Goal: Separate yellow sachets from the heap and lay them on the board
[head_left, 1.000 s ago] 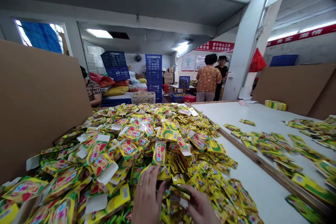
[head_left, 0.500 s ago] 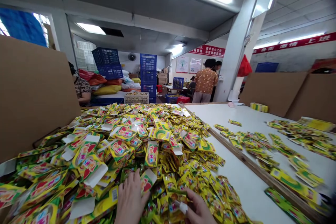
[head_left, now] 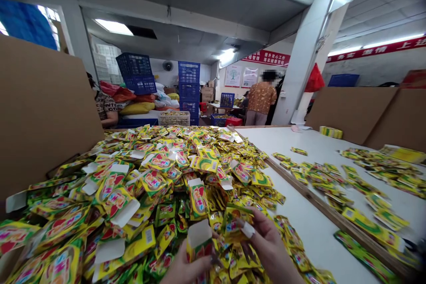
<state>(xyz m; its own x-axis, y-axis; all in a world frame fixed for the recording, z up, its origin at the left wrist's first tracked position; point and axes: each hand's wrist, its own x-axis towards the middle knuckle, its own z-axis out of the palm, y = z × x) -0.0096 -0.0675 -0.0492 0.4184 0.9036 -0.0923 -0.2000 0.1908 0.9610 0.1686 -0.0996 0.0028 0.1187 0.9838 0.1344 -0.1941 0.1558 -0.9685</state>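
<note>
**Both hands hold packets over the heap**

The right hand (head_left: pixel 266 242) pinches a small yellow-green sachet (head_left: pixel 234 222) between thumb and fingers, lifted just above the pile. The left hand (head_left: pixel 186 270), low at the frame's bottom edge, is closed around a folded carton sleeve (head_left: pixel 199 239) with its white flap standing up (only the fingers and part of the palm show; the wrist is cut off).

Under and around both hands lies a deep heap of packets (head_left: pixel 149 177), yellow, green and red, covering the near side of the white table (head_left: pixel 313 235). A brown cardboard sheet (head_left: pixel 43 111) walls off the left. A wooden strip (head_left: pixel 319 206) divides the tabletop; beyond it, scattered flat packets (head_left: pixel 362 182) lie well apart from the hands.

Farther back stand stacked blue crates (head_left: pixel 189 84), a white pillar (head_left: pixel 308 53) and a person in a patterned shirt (head_left: pixel 260 100). Print on the packets is too blurred to read.
</note>
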